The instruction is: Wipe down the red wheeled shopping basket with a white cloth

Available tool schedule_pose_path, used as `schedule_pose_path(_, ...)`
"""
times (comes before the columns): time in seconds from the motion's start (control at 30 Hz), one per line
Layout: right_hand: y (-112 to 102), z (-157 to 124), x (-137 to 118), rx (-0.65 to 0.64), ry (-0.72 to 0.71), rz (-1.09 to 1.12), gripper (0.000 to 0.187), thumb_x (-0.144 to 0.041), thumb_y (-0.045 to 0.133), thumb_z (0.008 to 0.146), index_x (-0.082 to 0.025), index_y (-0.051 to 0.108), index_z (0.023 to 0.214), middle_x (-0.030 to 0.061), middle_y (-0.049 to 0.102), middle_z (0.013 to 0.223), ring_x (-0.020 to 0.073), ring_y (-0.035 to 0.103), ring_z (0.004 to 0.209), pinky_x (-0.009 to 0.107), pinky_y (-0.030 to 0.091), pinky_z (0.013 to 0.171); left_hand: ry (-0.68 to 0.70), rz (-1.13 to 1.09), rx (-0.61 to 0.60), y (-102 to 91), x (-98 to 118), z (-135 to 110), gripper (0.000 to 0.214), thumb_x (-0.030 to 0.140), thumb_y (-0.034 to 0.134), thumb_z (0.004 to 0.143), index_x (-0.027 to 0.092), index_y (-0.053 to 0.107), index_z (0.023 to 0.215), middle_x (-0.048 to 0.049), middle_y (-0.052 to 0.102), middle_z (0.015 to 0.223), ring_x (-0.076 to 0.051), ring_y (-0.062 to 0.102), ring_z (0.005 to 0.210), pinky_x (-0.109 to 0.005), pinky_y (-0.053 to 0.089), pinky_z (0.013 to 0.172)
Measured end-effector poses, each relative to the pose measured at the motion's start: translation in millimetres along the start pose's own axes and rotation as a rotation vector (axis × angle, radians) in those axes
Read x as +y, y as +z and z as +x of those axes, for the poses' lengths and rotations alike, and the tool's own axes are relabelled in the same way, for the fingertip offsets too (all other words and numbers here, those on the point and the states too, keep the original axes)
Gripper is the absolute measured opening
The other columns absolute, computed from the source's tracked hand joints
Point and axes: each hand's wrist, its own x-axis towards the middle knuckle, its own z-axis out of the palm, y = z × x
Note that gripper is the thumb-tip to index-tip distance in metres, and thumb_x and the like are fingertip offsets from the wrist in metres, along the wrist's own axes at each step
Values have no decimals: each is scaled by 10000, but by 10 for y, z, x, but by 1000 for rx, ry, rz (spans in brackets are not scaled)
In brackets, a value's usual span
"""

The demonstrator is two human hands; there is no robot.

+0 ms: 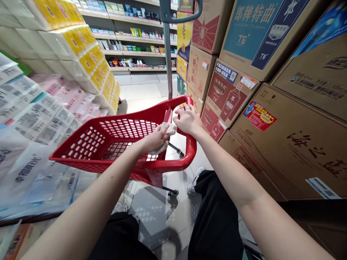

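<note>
Left grip: clenched around a crumpled white cloth [167,130], held over the far part of the basket
Right grip: clenched, fingers curled over the far right rim of a red plastic wheeled shopping basket [191,148]
Beside right fingers: small white packet with yellow print [180,107], at the basket's far corner
Basket position: on its small black wheels [172,192], low in front of the legs, on pale glossy floor tiles [159,216]
Basket handle: tall grey metal pole [167,61] rising from the far end
Legs: black trousers [217,216], white sneaker [195,182]
Left of aisle: stacked plastic-wrapped tissue packs [81,61], yellow-and-white higher, grey-and-white lower
Right of aisle: stacked brown cardboard liquor cartons with Chinese print [284,144]
Far end: store shelves of small packaged goods [135,39]
</note>
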Motion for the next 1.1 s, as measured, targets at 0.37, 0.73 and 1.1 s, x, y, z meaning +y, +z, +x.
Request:
schedule_pose_path(0.37,29,20,-46,-1,-40,24,371,-403,351,886,-288,598,1138,28,380,1425,297,249,1322,587,321,1001,-10,-272,266,-380,437,-913,514,485,320,925,222,449,1347,-56,528,1342,-214,439,1280,-386,325,1094)
schedule_pose_path(0.73,79,41,-87,-4,-39,48,363,-408,375,883,-262,606,1121,60,372,1430,303,233,1333,589,303,1010,56,-181,428,-248,979,-1479,409,342,318,951,218,489,1301,-70,564,1263,-212,495,1198,-383,394,1027)
schedule_pose_path(1.1,51,21,-64,-4,-44,31,370,-409,383,867,-279,598,1139,45,378,1426,296,241,1337,585,296,1021,93,33,453,94,534,-1396,352,322,270,934,179,555,1082,-111,592,976,-241,519,939,-414,407,850)
